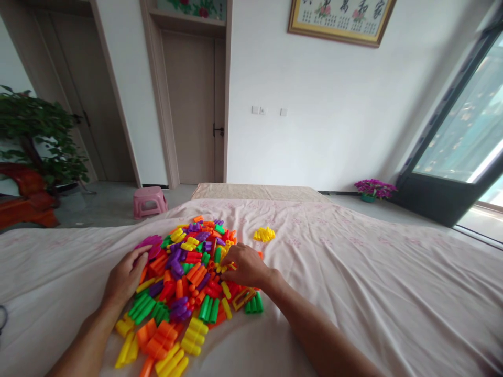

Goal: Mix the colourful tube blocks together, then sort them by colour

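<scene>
A heap of colourful plastic building blocks (197,274), shaped like joined tubes in red, orange, green, purple and yellow, lies on the cloth. At the heap's left edge is my left hand (126,275), fingers apart, its fingertips by a flat magenta piece (152,245). My right hand (247,266) reaches over the right side of the heap, with curled fingers closed around a yellow block (224,268); the fingertips are partly hidden. Beyond it, apart from the heap, sits a small cluster of yellow blocks (264,234).
A pale floral cloth (346,293) with wrinkles covers the broad surface. Behind are a pink plastic stool (150,202), a closed door (192,104) and a magenta flower pot (375,189). A leafy plant (37,133) and red-brown wooden furniture (25,196) stand at left.
</scene>
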